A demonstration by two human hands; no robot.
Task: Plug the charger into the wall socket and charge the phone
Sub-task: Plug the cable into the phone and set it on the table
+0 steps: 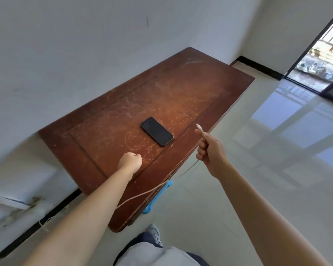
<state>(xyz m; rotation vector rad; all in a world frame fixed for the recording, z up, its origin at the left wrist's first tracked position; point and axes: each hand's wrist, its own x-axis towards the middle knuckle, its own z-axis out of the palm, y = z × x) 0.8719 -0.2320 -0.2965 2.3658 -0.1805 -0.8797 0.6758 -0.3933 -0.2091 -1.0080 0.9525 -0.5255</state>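
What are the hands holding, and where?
The right hand pinches the charging cable just behind its plug. The left hand is a fist; contents unseen.

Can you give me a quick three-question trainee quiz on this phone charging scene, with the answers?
1. True or false: the cable's connector is already in the phone.
2. Which hand pinches the cable: A, the left hand; B, the right hand?
3. Fill in: the phone lies screen-up on the wooden ____.

Key: 1 false, the connector is held in the air, apart from the phone. 2 B. 3 table.
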